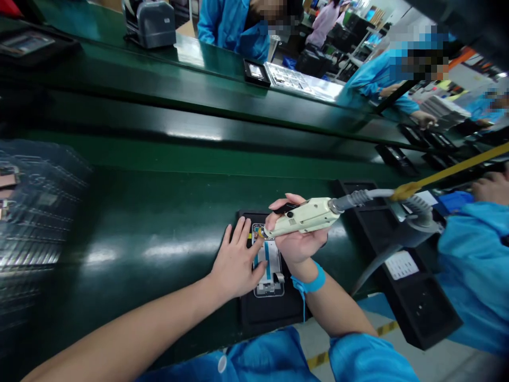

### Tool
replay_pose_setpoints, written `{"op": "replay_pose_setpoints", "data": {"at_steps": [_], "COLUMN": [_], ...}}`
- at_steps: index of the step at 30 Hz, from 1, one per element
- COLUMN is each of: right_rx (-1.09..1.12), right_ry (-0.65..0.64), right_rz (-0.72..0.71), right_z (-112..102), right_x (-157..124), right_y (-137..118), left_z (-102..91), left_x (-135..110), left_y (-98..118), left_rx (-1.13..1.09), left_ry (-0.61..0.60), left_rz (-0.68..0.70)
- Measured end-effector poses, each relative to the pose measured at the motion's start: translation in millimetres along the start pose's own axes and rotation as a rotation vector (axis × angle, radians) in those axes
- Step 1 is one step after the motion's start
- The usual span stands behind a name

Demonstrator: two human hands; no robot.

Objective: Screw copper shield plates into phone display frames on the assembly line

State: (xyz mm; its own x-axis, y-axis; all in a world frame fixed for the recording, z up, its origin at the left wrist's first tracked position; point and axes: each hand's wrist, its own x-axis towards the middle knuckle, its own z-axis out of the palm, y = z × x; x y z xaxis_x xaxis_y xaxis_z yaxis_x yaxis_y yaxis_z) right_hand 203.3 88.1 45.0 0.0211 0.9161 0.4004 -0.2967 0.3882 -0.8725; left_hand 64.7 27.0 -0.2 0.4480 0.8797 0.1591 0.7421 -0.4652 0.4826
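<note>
My right hand (300, 244) is wrapped round a cream electric screwdriver (304, 216), its cable running off to the right. The tool's tip meets the upper end of an opened smartphone (270, 265), where the exact contact spot is partly hidden. Under the phone is a black foam tray (258, 313). Across the phone's left edge lies my left hand (238, 265), fingers stretched and spread, touching the phone and tray. A blue wrist strap (314, 279) circles my right wrist.
Black parts trays (431, 305) stand to the right beside a co-worker's blue sleeve (473, 265). Stacked clear plastic trays (43, 207) are at the left. Beyond the green bench (159, 212), a grey tape dispenser (155, 24) stands near another person. A yellow cord (457, 170) crosses the right side.
</note>
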Motion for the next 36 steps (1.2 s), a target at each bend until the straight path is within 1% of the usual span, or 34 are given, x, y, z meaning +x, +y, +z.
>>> {"op": "replay_pose_setpoints", "data": {"at_steps": [5,13,17,24,30,36], "right_rx": [-0.030,-0.052,-0.048,-0.077,-0.057,-0.025], "right_ry": [0.017,0.044,0.031,-0.007,-0.067,-0.081], "right_rz": [0.012,-0.040,-0.036,-0.008,-0.056,0.000], "right_z": [0.3,6.8,5.8,5.6,5.4,4.8], "right_x": [2.2,4.9,5.2,1.3,4.3,2.0], "right_y": [5.4,7.7,10.2,8.3,6.2,2.4], "left_z": [-1.7,-1.7,-0.8,2.5,0.3,-1.4], "left_x": [2.0,2.4,2.3,1.9,1.6,2.2], "left_y": [0.8,-0.4,0.1,0.8,1.4,1.8], "left_rx": [-0.018,-0.007,-0.012,-0.031,-0.042,-0.052], "left_ry": [-0.015,-0.032,-0.036,-0.011,-0.027,-0.036], "left_rz": [0.006,0.016,0.016,0.021,0.014,0.012]}}
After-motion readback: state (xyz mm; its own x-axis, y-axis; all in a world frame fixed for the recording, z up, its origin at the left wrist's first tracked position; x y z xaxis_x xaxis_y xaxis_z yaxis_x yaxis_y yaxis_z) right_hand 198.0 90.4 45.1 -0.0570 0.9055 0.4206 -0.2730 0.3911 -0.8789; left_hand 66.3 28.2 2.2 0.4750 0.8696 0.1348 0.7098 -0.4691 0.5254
